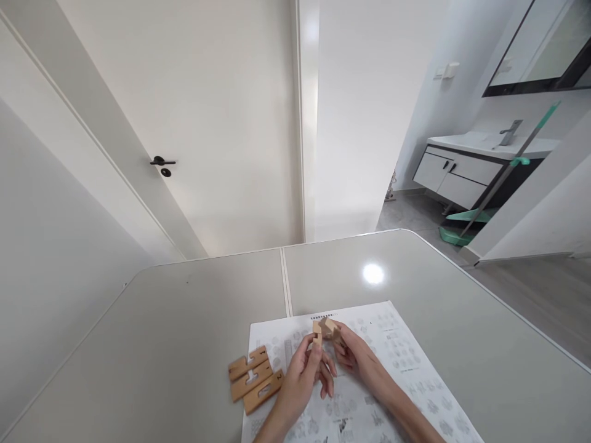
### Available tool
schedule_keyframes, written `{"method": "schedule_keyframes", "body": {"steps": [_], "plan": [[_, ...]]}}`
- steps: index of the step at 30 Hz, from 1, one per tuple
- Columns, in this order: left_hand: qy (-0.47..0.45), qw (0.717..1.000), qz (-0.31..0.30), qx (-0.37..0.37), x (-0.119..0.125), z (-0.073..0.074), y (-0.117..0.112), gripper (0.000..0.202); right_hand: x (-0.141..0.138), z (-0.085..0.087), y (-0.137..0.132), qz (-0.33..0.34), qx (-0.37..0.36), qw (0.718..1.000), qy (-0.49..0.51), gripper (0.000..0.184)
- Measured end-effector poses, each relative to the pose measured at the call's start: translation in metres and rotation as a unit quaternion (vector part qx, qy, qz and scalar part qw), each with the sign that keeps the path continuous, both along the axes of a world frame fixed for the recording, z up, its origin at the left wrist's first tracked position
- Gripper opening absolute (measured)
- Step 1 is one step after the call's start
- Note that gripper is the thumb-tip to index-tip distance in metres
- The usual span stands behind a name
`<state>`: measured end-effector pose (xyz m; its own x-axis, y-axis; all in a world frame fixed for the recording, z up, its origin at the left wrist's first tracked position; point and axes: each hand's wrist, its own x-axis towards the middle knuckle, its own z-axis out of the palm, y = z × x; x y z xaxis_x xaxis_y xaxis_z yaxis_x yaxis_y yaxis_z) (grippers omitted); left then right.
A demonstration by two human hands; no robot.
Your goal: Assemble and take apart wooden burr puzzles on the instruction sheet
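Above a printed sheet [415, 369], my left hand [302, 372] pinches a small light wooden block [317, 331] with a notch in it between thumb and forefinger; its other fingers are loosely curled. Close beside it, my right hand [353, 352] has its fingers closed on another wooden block [329, 326], tilted toward the first. The two blocks are very near each other; whether they touch I cannot tell. Left of my left hand lie flat wooden puzzle pieces with cut-outs and dark numbers: a rear piece [237, 368], a middle piece [240, 389] and a front piece [256, 401], overlapping partly.
The grey table [184, 332] has a seam across it and a rounded far edge. Beyond stands a white door [221, 123] with a black handle [162, 162]. At the right are a washbasin cabinet [457, 172] and a green dustpan [455, 236] with a long-handled broom.
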<state>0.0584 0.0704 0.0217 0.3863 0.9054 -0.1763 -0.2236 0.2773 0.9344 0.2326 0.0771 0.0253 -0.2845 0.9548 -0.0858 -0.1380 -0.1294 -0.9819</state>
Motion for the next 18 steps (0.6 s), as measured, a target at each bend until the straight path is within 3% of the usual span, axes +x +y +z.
{"method": "schedule_keyframes", "body": {"steps": [6,12,18], "plan": [[-0.002,1.0,-0.004,0.027,-0.001,0.005,0.0,0.045,0.0,-0.004,0.001,0.005,0.025,1.0,0.017,0.053],[0.054,0.995,-0.055,0.055,-0.002,0.006,-0.003,0.049,0.0,-0.012,0.005,-0.012,0.045,0.998,0.048,0.033],[0.044,0.997,-0.027,0.055,0.0,-0.003,-0.004,0.053,0.0,-0.009,0.005,-0.02,0.061,0.998,0.025,0.034]]}}
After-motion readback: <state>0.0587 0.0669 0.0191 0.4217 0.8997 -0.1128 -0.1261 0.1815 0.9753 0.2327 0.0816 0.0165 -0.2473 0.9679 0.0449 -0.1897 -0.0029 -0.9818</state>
